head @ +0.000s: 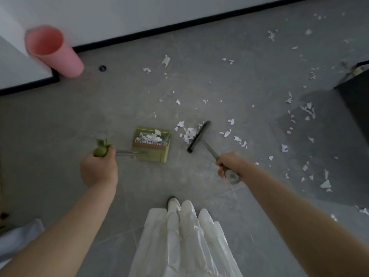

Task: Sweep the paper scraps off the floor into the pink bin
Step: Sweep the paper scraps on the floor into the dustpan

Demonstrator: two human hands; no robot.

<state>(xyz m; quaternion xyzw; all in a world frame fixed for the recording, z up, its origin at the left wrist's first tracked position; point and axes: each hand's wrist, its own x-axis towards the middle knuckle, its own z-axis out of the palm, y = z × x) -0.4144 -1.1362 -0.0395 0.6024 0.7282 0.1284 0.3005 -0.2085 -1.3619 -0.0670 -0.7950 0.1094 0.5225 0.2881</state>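
**Scraps herded toward the dustpan**

Paper scraps (pixel 188 133) lie between broom head (pixel 198 136) and green dustpan (pixel 151 143), ready for pushing in. Left hand (pixel 98 168) grips the pan's handle, right hand (pixel 229 163) the broom's. Pink bin (pixel 54 50) waits well apart.

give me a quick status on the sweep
Left hand grips dustpan handle, right hand grips broom. Scraps between them. Pink bin unobstructed.

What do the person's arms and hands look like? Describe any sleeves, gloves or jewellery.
Both forearms are bare right down to the frame edge: no sleeves show. The left hand and right hand wear no gloves, and no rings, watch or bracelet are visible on the fingers or wrists.
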